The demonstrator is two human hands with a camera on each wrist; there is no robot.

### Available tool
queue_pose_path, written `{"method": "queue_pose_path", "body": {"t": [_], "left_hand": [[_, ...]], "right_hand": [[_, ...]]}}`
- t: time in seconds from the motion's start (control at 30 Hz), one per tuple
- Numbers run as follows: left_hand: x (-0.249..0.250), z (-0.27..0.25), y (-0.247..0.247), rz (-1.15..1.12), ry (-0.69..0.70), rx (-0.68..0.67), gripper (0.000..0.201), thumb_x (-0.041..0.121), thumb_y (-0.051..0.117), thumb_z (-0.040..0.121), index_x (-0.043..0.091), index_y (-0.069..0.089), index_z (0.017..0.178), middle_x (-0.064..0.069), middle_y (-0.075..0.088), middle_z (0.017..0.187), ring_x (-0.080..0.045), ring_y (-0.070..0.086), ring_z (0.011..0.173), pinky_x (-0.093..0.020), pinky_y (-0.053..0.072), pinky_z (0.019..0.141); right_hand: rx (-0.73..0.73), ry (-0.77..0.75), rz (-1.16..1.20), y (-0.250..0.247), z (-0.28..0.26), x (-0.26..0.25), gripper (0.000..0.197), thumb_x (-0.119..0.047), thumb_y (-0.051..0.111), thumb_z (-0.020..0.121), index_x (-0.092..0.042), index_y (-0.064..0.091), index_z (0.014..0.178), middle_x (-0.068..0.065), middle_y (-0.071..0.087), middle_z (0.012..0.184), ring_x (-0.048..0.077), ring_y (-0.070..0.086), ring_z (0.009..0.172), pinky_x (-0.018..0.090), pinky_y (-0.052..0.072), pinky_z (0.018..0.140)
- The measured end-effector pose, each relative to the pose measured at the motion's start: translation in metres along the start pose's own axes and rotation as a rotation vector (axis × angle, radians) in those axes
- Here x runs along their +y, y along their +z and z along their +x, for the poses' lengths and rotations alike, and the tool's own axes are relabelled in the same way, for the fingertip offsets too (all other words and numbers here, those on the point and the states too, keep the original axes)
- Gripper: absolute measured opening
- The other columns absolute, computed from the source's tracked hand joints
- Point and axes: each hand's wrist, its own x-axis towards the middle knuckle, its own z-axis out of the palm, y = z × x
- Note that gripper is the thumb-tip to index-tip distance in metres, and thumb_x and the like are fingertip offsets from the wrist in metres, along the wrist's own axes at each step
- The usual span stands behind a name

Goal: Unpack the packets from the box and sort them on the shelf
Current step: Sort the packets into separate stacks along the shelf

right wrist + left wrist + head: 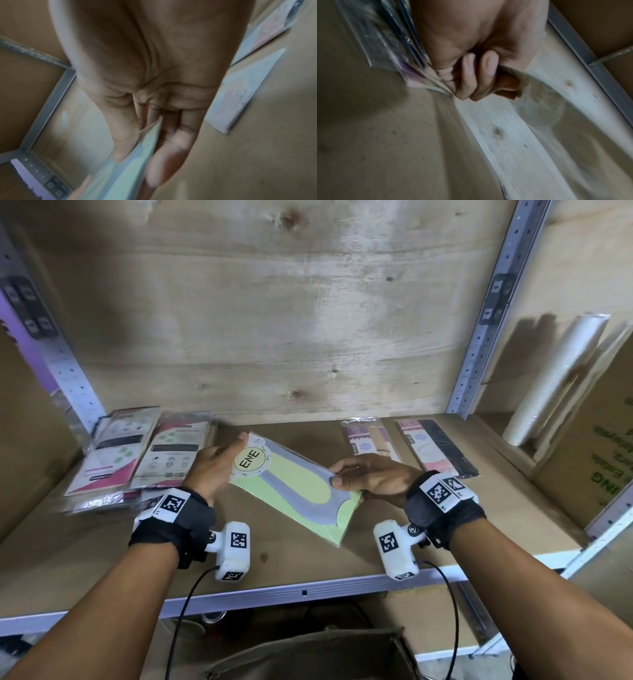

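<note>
A flat packet [294, 487] with green and grey print and a round "ENE" label is held tilted above the wooden shelf [308, 563]. My left hand [233, 453] grips its upper left end, fingers curled round the edge [479, 75]. My right hand [337, 475] pinches its right edge between thumb and fingers, and the packet [128, 169] runs out from that pinch in the right wrist view. A brown box [308, 655] sits below the shelf, with its contents hidden.
A stack of pink and white packets [137, 460] lies at the shelf's left end. Two narrower packets [366, 440] [435, 450] lie at the back right. Metal posts [493, 313] frame the bay. A sleeve of white cups [555, 381] and a carton [596, 457] stand further right.
</note>
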Motion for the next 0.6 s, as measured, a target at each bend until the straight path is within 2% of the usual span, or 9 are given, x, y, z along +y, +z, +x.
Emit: {"method": "queue_pose_path", "body": {"t": [0.07, 0.13, 0.17, 0.27, 0.37, 0.43, 0.5, 0.53, 0.6], "left_hand": [[0.001, -0.002, 0.002, -0.081, -0.046, -0.020, 0.035, 0.063, 0.067, 0.079, 0.030, 0.078, 0.080, 0.007, 0.077, 0.080, -0.004, 0.066, 0.065, -0.020, 0.046, 0.057], [0.002, -0.002, 0.002, -0.130, -0.061, -0.013, 0.041, 0.058, 0.069, 0.081, 0.017, 0.077, 0.086, 0.002, 0.077, 0.076, -0.003, 0.059, 0.044, -0.011, 0.039, 0.039], [0.003, -0.002, 0.001, -0.128, -0.061, -0.009, 0.044, 0.058, 0.070, 0.080, 0.015, 0.077, 0.088, 0.001, 0.077, 0.077, -0.004, 0.059, 0.044, -0.011, 0.037, 0.038], [0.001, -0.001, -0.002, -0.088, -0.061, 0.016, 0.049, 0.068, 0.066, 0.077, 0.020, 0.075, 0.080, 0.005, 0.074, 0.070, -0.010, 0.059, 0.056, -0.019, 0.042, 0.050], [0.000, -0.003, -0.001, -0.233, -0.127, -0.027, 0.052, 0.072, 0.062, 0.077, 0.022, 0.074, 0.077, 0.000, 0.070, 0.067, -0.011, 0.056, 0.053, -0.023, 0.043, 0.054], [0.001, -0.009, 0.005, -0.217, -0.167, -0.128, 0.062, 0.075, 0.062, 0.072, 0.016, 0.069, 0.091, -0.006, 0.074, 0.072, -0.014, 0.063, 0.056, -0.025, 0.048, 0.055], [0.001, -0.018, 0.015, -0.157, -0.221, -0.285, 0.075, 0.073, 0.071, 0.066, 0.011, 0.065, 0.108, -0.013, 0.076, 0.089, -0.021, 0.071, 0.070, -0.027, 0.056, 0.060], [0.002, -0.024, 0.020, -0.137, -0.238, -0.368, 0.076, 0.067, 0.078, 0.064, 0.010, 0.065, 0.113, -0.015, 0.076, 0.096, -0.024, 0.072, 0.078, -0.028, 0.059, 0.063], [0.003, -0.033, 0.032, -0.101, -0.208, -0.509, 0.064, 0.049, 0.085, 0.068, 0.010, 0.068, 0.116, -0.017, 0.074, 0.105, -0.026, 0.073, 0.084, -0.027, 0.059, 0.067]], "right_hand": [[0.004, 0.004, 0.021, 0.001, -0.001, -0.003, 0.011, -0.009, 0.067, 0.092, -0.017, 0.063, 0.098, 0.001, 0.064, 0.089, 0.010, 0.060, 0.087, 0.013, 0.043, 0.046], [0.006, -0.002, 0.014, 0.001, -0.001, -0.006, 0.010, -0.009, 0.065, 0.092, -0.018, 0.063, 0.096, -0.001, 0.066, 0.086, 0.005, 0.062, 0.082, 0.012, 0.043, 0.047], [0.009, -0.008, 0.003, 0.001, -0.002, -0.007, 0.009, -0.008, 0.065, 0.093, -0.016, 0.063, 0.096, -0.001, 0.066, 0.085, 0.002, 0.063, 0.080, 0.011, 0.044, 0.048], [0.021, -0.010, -0.030, -0.001, -0.003, -0.005, 0.011, -0.007, 0.063, 0.093, -0.007, 0.062, 0.104, 0.002, 0.063, 0.085, -0.001, 0.063, 0.072, 0.013, 0.046, 0.050], [0.060, 0.013, -0.009, -0.004, -0.005, -0.006, 0.018, -0.008, 0.064, 0.093, -0.004, 0.059, 0.111, 0.007, 0.062, 0.094, 0.002, 0.061, 0.072, 0.018, 0.050, 0.054], [0.107, 0.024, 0.085, -0.005, -0.005, -0.006, 0.018, -0.009, 0.066, 0.092, -0.005, 0.059, 0.109, 0.004, 0.062, 0.089, -0.001, 0.060, 0.058, 0.019, 0.051, 0.048], [0.143, 0.025, 0.191, -0.002, -0.004, -0.005, 0.018, -0.007, 0.066, 0.092, -0.004, 0.057, 0.107, -0.007, 0.063, 0.068, -0.002, 0.056, 0.045, 0.019, 0.052, 0.045], [0.156, 0.025, 0.225, 0.001, -0.003, -0.005, 0.018, -0.006, 0.066, 0.091, -0.004, 0.057, 0.107, -0.009, 0.060, 0.060, 0.000, 0.054, 0.042, 0.020, 0.053, 0.047], [0.180, 0.028, 0.264, 0.006, 0.000, -0.005, 0.020, -0.005, 0.069, 0.090, -0.004, 0.057, 0.105, -0.004, 0.059, 0.064, 0.002, 0.052, 0.042, 0.021, 0.054, 0.048]]}}
